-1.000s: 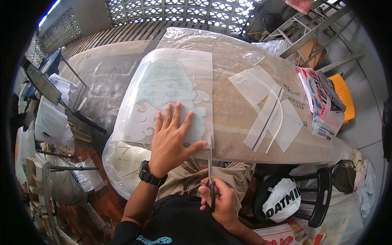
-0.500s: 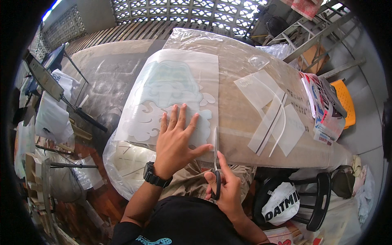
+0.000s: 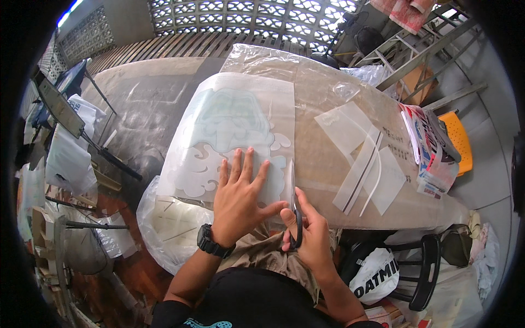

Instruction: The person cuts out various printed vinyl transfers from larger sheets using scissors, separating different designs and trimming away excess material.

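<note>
A large translucent white sheet [image 3: 246,90] lies on the table, with a pale green and white cloud-like design [image 3: 232,117] showing on it. My left hand [image 3: 240,199] rests flat on its near part, fingers spread, thumb pointing toward the scissors. In my right hand [image 3: 311,227] is a pair of scissors [image 3: 298,221] with black handles. The blades point away from me and lie at the sheet's near right edge. Whether the blades are parted is hard to make out.
Translucent offcuts [image 3: 344,128] and a narrow strip with a dark line [image 3: 358,177] lie to the right on the plastic-covered table [image 3: 317,202]. Beyond them are stacked newspapers [image 3: 432,142] and a yellow perforated stool [image 3: 458,143]. A black chair [image 3: 429,273] stands at the lower right.
The scissors and my right hand have moved slightly up and farther along the sheet's right edge. My left hand stays flat on the sheet. The whole view has shifted a little.
</note>
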Demonstrator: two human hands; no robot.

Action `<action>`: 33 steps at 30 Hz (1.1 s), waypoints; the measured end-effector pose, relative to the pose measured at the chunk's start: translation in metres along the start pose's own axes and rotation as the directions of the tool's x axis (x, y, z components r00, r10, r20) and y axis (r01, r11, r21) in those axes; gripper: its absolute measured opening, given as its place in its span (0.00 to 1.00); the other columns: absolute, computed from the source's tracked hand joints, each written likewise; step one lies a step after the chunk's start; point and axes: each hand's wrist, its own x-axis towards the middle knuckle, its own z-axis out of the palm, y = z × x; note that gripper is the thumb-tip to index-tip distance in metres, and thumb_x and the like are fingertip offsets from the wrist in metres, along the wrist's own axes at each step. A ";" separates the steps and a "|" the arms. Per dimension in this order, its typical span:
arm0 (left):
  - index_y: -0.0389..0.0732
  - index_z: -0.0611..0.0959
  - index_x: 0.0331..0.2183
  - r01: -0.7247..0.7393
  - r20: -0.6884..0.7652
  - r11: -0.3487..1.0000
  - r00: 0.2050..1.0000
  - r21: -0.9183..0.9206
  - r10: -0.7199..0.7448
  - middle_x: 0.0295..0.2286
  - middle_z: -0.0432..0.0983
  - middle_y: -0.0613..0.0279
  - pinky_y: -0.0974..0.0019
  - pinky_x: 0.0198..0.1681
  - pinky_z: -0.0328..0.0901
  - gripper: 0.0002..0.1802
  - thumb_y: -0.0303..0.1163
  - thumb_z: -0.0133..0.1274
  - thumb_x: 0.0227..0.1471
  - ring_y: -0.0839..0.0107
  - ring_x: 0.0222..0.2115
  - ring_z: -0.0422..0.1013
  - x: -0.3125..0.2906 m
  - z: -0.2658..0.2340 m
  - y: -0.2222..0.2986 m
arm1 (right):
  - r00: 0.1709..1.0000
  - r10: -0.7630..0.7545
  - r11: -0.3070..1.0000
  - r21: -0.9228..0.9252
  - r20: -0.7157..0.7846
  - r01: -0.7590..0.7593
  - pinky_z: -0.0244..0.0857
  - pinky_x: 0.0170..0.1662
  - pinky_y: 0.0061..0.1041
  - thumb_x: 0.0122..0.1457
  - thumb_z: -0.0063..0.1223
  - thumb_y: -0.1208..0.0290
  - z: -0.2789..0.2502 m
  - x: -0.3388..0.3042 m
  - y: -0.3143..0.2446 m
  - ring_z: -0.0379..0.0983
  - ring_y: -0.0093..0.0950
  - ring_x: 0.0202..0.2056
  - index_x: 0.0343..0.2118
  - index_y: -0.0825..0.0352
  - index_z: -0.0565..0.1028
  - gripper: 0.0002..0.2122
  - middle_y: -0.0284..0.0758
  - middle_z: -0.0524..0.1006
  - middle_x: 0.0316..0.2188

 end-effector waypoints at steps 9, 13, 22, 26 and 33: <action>0.41 0.73 0.60 0.035 0.036 0.999 0.999 -0.022 -0.034 0.64 0.55 0.40 0.40 0.68 0.41 0.48 0.61 0.62 0.43 0.44 0.67 0.49 -0.001 0.001 -0.001 | 1.000 0.017 0.999 -0.036 0.023 -0.016 0.62 0.18 0.18 0.63 0.56 0.50 -0.002 0.019 -0.014 0.67 0.15 0.15 0.65 0.74 0.60 0.37 0.28 0.70 0.16; 0.40 0.73 0.59 0.005 0.019 1.000 1.000 -0.020 -0.005 0.63 0.56 0.36 0.42 0.67 0.44 0.48 0.61 0.61 0.45 0.41 0.65 0.51 0.000 -0.002 -0.001 | 1.000 -0.029 0.999 -0.026 0.008 0.029 0.63 0.18 0.20 0.63 0.57 0.50 -0.002 0.029 -0.016 0.69 0.16 0.15 0.63 0.76 0.62 0.36 0.29 0.70 0.14; 0.41 0.72 0.60 0.032 0.052 0.999 0.998 -0.037 -0.030 0.64 0.55 0.40 0.41 0.68 0.42 0.49 0.62 0.62 0.44 0.43 0.67 0.49 0.001 -0.004 0.000 | 0.999 0.037 0.999 -0.032 0.029 -0.036 0.61 0.18 0.16 0.62 0.57 0.50 -0.006 0.052 -0.023 0.68 0.16 0.15 0.65 0.72 0.61 0.37 0.28 0.71 0.15; 0.42 0.73 0.59 0.031 0.047 0.999 0.998 -0.019 -0.030 0.64 0.55 0.40 0.41 0.68 0.42 0.49 0.63 0.62 0.43 0.42 0.66 0.49 0.000 -0.004 0.000 | 1.000 0.000 0.999 -0.048 0.019 0.000 0.62 0.18 0.20 0.63 0.58 0.50 -0.004 0.064 -0.025 0.71 0.18 0.14 0.63 0.74 0.63 0.35 0.30 0.71 0.13; 0.42 0.73 0.59 0.034 0.049 0.999 0.998 -0.019 -0.033 0.64 0.55 0.39 0.42 0.68 0.42 0.50 0.64 0.62 0.42 0.42 0.66 0.50 0.001 -0.005 0.001 | 0.999 -0.038 0.998 -0.042 0.007 0.038 0.58 0.16 0.16 0.61 0.59 0.48 -0.005 0.099 -0.022 0.68 0.17 0.13 0.65 0.74 0.60 0.39 0.28 0.70 0.14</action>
